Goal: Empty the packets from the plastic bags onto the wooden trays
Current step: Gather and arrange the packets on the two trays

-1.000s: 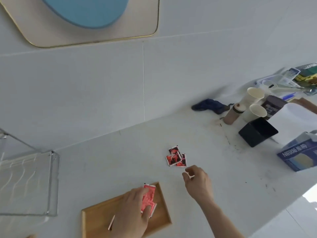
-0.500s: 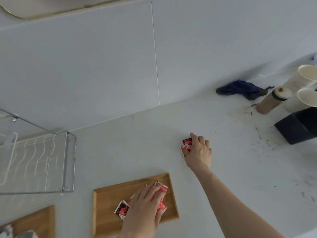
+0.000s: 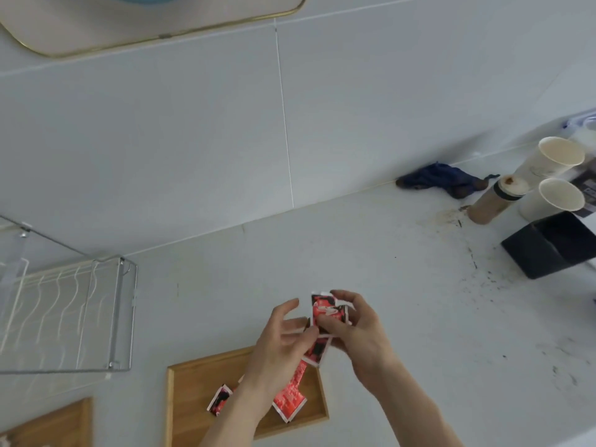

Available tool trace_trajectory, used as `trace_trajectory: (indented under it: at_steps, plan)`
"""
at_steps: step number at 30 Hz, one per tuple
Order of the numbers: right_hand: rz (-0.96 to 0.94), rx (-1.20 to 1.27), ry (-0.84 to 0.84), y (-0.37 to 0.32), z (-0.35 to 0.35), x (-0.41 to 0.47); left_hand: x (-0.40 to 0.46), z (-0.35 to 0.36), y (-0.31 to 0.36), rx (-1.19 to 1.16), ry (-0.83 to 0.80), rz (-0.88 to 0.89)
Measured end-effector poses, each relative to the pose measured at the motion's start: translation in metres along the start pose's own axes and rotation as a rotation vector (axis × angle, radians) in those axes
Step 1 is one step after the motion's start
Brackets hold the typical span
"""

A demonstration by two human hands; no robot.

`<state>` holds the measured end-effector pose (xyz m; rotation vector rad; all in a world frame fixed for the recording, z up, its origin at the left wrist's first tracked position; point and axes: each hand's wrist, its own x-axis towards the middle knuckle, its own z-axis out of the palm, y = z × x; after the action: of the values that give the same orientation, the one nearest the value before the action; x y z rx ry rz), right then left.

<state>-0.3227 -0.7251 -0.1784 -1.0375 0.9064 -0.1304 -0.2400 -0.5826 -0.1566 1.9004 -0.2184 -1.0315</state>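
Observation:
My right hand [image 3: 358, 333] grips a small bunch of red and black packets [image 3: 327, 309] just above the far right corner of a wooden tray [image 3: 190, 401]. Close beside it, my left hand [image 3: 280, 343] has its fingers spread and touching the underside of the bunch. More red packets [image 3: 290, 400] lie in the tray, partly hidden under my left forearm. A second wooden tray [image 3: 61, 421] shows at the bottom left corner. No plastic bag is in sight.
A wire rack [image 3: 71, 314] with a clear panel stands at the left. At the far right are two paper cups [image 3: 554, 159], a brown lidded cup [image 3: 493, 200], a black box [image 3: 548, 245] and a dark blue cloth [image 3: 442, 179]. The white counter there is stained.
My right hand picked the packets up off the counter and carried them back toward the tray. My left hand rose from the packets in the tray and met them.

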Motion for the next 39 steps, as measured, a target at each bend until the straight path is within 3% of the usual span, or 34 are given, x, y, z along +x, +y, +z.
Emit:
trace_trajectory:
  at_steps: [5, 9, 12, 15, 18, 22, 26, 33, 39]
  plan:
    - [0.05, -0.033, -0.036, 0.022, 0.018, -0.025, -0.017, -0.014, -0.022, 0.06, 0.102, -0.029]
    - [0.064, -0.275, 0.03, 0.043, 0.028, -0.034, -0.03, -0.04, -0.057, 0.111, 0.219, -0.051]
    - [0.017, -0.514, -0.038, 0.055, 0.034, -0.035, -0.042, -0.055, -0.077, 0.329, 0.297, -0.093]
    - [-0.074, -0.778, -0.063, 0.065, 0.037, -0.035, -0.05, -0.055, -0.083, 0.636, 0.345, -0.008]
    - [-0.194, -0.914, -0.006, 0.072, 0.039, -0.038, -0.053, -0.04, -0.078, 0.793, 0.275, 0.155]
    - [-0.229, -0.91, 0.007, 0.075, 0.034, -0.042, -0.052, -0.011, -0.084, 0.943, 0.099, 0.326]
    - [-0.231, -0.934, 0.135, 0.077, 0.023, -0.043, -0.053, -0.006, -0.096, 1.03, 0.11, 0.314]
    - [-0.475, -1.062, 0.054, 0.09, 0.017, -0.044, -0.061, -0.01, -0.11, 1.044, 0.124, 0.335]
    - [-0.485, -1.064, 0.002, 0.104, 0.008, -0.048, -0.068, -0.025, -0.117, 1.005, 0.117, 0.352]
